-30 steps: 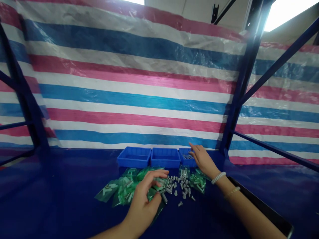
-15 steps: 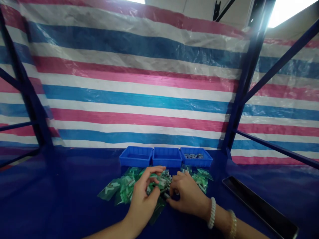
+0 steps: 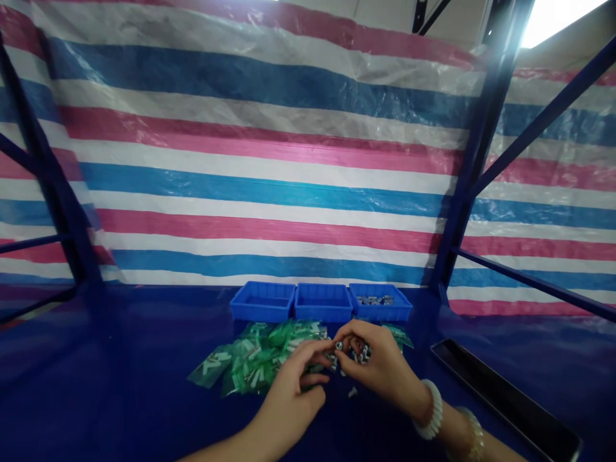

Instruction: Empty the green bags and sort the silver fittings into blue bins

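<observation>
My right hand [image 3: 378,362], with two bracelets [image 3: 433,410] on its wrist, pinches a small shiny metal part [image 3: 339,345] between thumb and forefinger. Its exact kind is too small to tell. Beneath and behind those fingers lie several similar metal parts [image 3: 360,354], partly hidden by the hand. One loose piece [image 3: 353,391] rests nearer to me on the blue table. My left hand [image 3: 293,391] is beside them, fingers curved and thumb apart, its fingertips close to the right ones. Against its far side lies a pile of green-tinted plastic bags [image 3: 253,359] with small white pieces inside.
Three blue bins stand in a row behind the pile: a left bin [image 3: 262,314], a middle bin [image 3: 323,314] and a right bin [image 3: 382,313] holding metal parts. A long black flat object [image 3: 505,398] lies at right. Blue frame posts [image 3: 469,186] flank a striped sheet.
My right hand has lifted and turned, now pinching a small metal part. Loose metal parts show beneath it. My left hand has shifted right and towards me, away from the bag it was at.
</observation>
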Available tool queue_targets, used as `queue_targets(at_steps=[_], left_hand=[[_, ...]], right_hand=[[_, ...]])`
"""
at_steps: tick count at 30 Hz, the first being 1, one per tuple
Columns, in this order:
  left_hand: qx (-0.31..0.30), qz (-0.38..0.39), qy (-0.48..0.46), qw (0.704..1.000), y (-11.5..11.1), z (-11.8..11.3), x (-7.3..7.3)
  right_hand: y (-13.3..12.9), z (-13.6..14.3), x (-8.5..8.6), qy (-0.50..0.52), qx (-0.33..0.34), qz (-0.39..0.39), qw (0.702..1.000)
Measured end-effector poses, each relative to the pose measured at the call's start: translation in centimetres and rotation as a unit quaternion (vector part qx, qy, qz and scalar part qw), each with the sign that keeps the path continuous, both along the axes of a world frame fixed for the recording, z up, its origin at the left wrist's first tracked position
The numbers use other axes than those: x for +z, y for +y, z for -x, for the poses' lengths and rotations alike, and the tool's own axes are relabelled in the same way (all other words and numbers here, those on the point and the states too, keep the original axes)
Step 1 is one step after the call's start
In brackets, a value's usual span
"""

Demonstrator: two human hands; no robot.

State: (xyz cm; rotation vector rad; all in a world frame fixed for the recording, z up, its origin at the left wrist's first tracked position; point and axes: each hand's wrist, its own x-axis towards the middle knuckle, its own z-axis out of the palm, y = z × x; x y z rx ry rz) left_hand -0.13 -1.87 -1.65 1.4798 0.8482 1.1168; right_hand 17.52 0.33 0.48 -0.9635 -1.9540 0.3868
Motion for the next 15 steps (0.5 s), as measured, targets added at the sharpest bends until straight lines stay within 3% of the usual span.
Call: queue_targets(at_steps=[5, 8, 12, 15], left_hand=[[-0.063, 0.066, -0.066, 0.994, 0.3, -0.3, -0.8], [-0.057, 0.079, -0.060, 0.993, 0.2, -0.4, -0.5], [-0.003, 0.010, -0.040, 0.999, -0.4, -0.2, 0.7], [0.032, -0.064, -0.006, 0.997, -1.0, 0.0, 1.4]], right_hand=[[-0.3, 0.1, -0.4, -0.042, 0.049, -0.085, 0.994], [-0.4, -0.1, -0.2, -0.041, 0.053, -0.091, 0.994], [-0.4, -0.2, 0.3, 0.022, 0.031, -0.015, 0.999], [-0.1, -0.2, 0.3, 0.101, 0.058, 0.077, 0.990]])
